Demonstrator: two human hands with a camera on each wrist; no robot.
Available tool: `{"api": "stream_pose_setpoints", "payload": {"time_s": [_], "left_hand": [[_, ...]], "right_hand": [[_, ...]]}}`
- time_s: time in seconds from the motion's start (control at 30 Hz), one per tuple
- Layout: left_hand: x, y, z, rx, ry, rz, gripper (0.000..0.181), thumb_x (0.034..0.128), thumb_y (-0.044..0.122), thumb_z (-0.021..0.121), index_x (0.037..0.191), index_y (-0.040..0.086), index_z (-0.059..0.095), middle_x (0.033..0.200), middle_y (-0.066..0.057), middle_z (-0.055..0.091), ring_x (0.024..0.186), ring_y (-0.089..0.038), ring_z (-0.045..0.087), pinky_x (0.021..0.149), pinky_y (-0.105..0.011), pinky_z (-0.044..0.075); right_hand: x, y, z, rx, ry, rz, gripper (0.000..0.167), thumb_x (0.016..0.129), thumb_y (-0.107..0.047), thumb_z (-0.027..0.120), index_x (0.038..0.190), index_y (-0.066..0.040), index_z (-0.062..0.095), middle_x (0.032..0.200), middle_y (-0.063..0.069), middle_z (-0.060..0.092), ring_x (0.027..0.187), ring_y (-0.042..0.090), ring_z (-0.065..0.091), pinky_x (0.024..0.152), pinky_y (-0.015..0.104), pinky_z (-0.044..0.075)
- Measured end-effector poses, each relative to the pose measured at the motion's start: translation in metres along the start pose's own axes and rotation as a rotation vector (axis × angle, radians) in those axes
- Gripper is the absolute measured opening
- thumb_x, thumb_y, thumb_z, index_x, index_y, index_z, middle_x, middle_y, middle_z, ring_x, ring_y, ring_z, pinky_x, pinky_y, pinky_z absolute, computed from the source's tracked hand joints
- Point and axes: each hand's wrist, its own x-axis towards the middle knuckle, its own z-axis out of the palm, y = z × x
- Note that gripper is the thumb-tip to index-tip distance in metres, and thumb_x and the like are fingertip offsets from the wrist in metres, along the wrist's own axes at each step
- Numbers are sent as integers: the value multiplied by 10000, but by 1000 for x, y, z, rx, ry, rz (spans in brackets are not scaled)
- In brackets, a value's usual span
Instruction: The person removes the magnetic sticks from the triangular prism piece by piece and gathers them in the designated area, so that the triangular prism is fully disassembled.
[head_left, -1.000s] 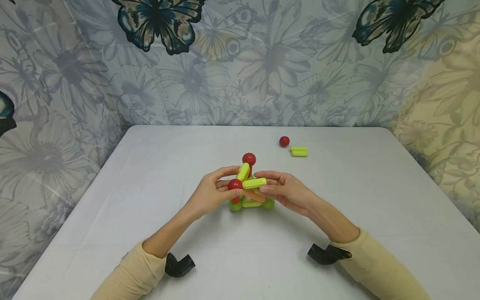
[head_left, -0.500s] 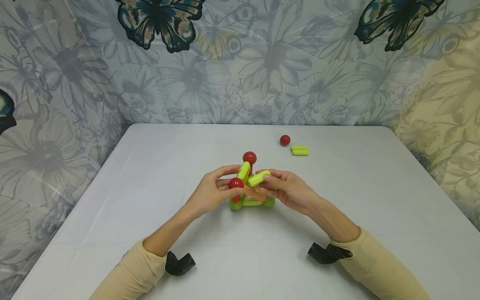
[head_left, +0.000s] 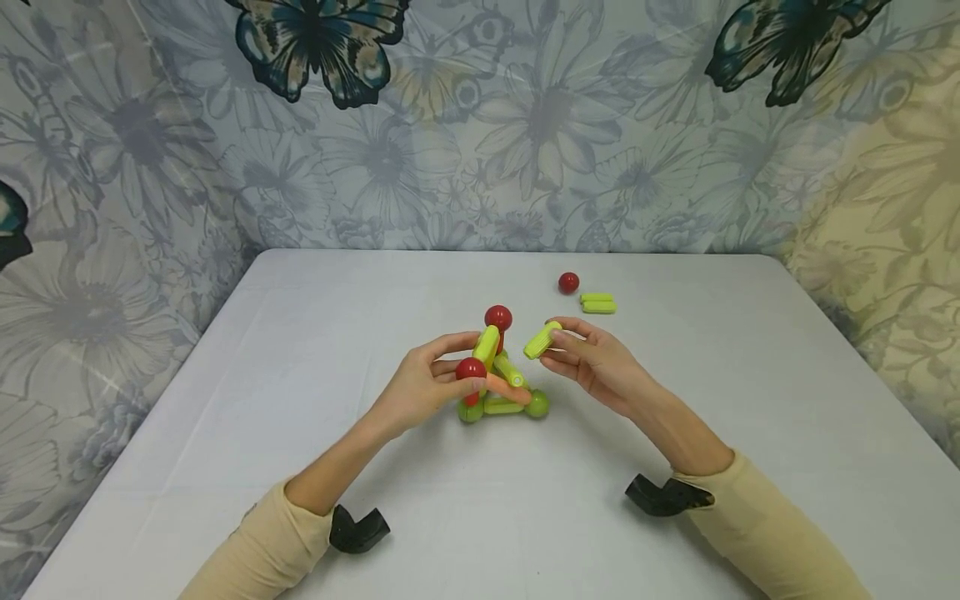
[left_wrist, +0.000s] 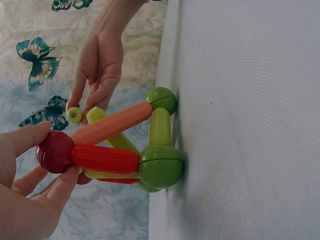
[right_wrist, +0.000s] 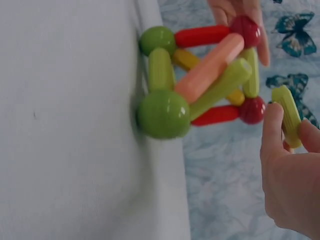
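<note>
A small frame of magnetic sticks and balls stands on the table. Two red balls top it: a near one and a far one. Green balls form its base. My left hand pinches the near red ball between thumb and fingers. An orange stick slants down from that ball to a green ball. Beside it, a yellow-green stick leans up with a free end. My right hand pinches a loose yellow-green stick, tilted and apart from the frame, at its right.
Farther back on the white table lie a loose red ball and two yellow-green sticks side by side. Black wrist mounts stick out from both sleeves. A wall with flowers and butterflies rises behind the table.
My right hand has pulled back to the right and away from the frame, carrying the yellow-green stick, which is now tilted more steeply. The left hand has stayed on the near red ball.
</note>
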Motion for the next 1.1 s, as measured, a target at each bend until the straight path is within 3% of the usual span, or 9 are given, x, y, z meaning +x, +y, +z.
{"api": "stream_pose_setpoints", "payload": {"time_s": [0.3, 0.57, 0.83, 1.1], "left_hand": [[0, 0, 0, -15, 9, -17, 538, 860, 103, 722, 1358, 160, 525, 1303, 23, 556, 1048, -168, 630, 822, -322, 536], [1, -2, 1, -21, 16, -16, 550, 854, 84, 725, 1360, 154, 522, 1316, 26, 543, 1050, -170, 628, 816, -323, 539], [0, 0, 1, -22, 12, -21, 548, 854, 91, 727, 1359, 158, 525, 1302, 22, 559, 1053, -167, 628, 814, -323, 540], [-1, 2, 1, -25, 2, -13, 571, 853, 97, 731, 1376, 145, 508, 1317, -11, 553, 1052, -182, 628, 808, -316, 540]], "right_hand": [[11, -3, -33, 82, 123, -7, 414, 964, -98, 564, 1328, -36, 378, 998, 75, 655, 911, 180, 666, 856, 274, 513], [18, -3, -60, 65, 184, 9, 286, 975, -106, 543, 1235, -34, 448, 994, 68, 631, 905, 175, 661, 855, 271, 513], [23, -6, -74, 66, 275, 66, 701, 975, -129, 539, 1512, -19, 103, 961, 41, 631, 882, 146, 656, 906, 280, 481], [29, -11, -85, 65, 328, 78, 685, 977, -87, 526, 1501, 6, 95, 899, 51, 647, 835, 145, 660, 876, 261, 498]]}}
